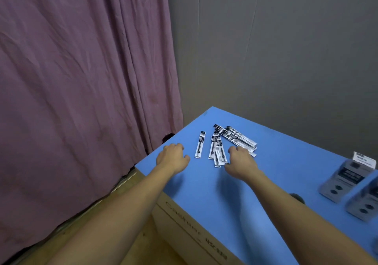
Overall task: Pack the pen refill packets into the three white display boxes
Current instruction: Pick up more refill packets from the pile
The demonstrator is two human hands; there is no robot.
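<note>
Bare blue table (pixel 221 203) lies open between the two forearms and toward the near edge; the packets (pixel 227 144) crowd the far middle, boxes (pixel 347 180) block the right side, and the curtain (pixel 81 80) closes off the left

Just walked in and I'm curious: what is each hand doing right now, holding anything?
Left hand: loosely curled on the blue table, holding nothing.
Right hand: fingers curled at the pile of refill packets; a grip cannot be told.

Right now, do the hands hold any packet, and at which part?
The left hand holds nothing. The right hand rests on the pile of refill packets; whether it grips one cannot be told.
</note>
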